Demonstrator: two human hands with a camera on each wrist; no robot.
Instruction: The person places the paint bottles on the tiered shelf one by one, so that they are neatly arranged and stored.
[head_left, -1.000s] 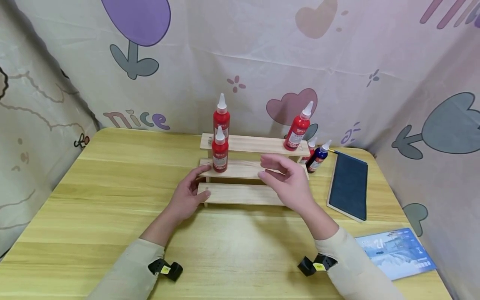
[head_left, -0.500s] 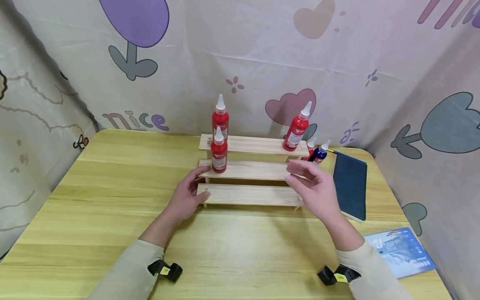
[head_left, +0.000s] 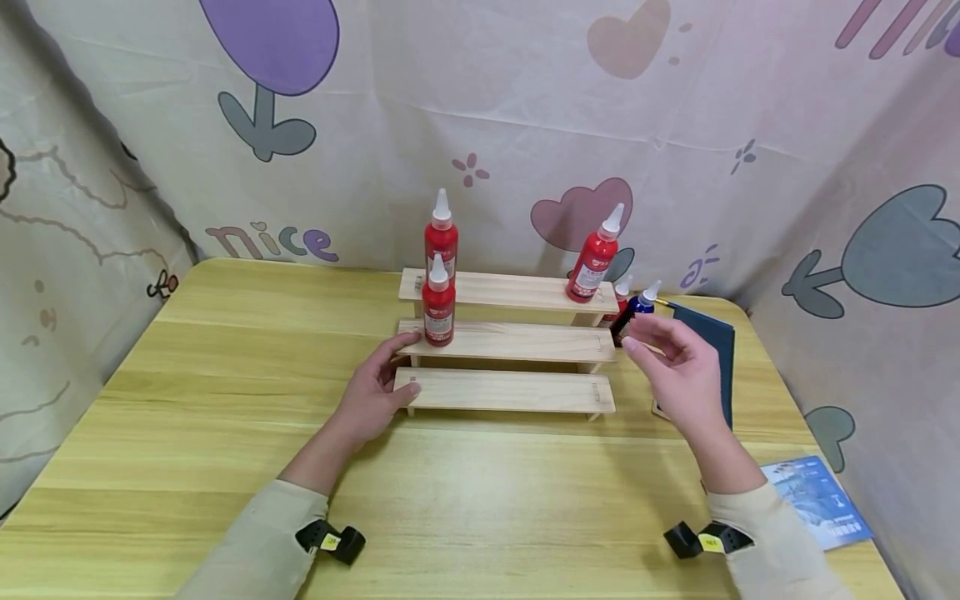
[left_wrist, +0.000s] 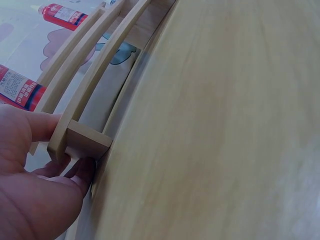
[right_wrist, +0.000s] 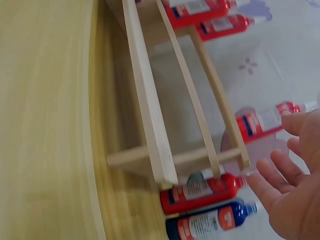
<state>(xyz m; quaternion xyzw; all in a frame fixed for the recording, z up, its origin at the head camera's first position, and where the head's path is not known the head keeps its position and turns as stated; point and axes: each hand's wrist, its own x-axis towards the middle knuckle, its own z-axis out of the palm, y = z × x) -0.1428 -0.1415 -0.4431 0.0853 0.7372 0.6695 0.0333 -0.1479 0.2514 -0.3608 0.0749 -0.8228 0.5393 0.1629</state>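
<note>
A three-tier wooden rack (head_left: 510, 391) stands on the table. My left hand (head_left: 373, 392) grips its left end, thumb on the bottom shelf; the left wrist view shows fingers round the end piece (left_wrist: 89, 140). One red bottle (head_left: 438, 312) stands on the middle shelf at the left, another (head_left: 442, 238) behind it on the top shelf, and a third (head_left: 592, 267) at the top shelf's right end. My right hand (head_left: 684, 379) hovers empty right of the rack, fingers loosely bent, near a blue bottle (head_left: 641, 305) and a red bottle (right_wrist: 202, 192) behind the rack's right end.
At the right lies a dark blue board (head_left: 712, 333), partly behind my right hand, with a brush tip by its upper corner. A blue printed booklet (head_left: 817, 500) lies nearer the table's right edge. Patterned cloth (head_left: 510, 100) hangs behind the table (head_left: 225, 358).
My right hand has moved right, from in front of the middle shelf to beyond the rack's right end. My left hand and the bottles have stayed in place.
</note>
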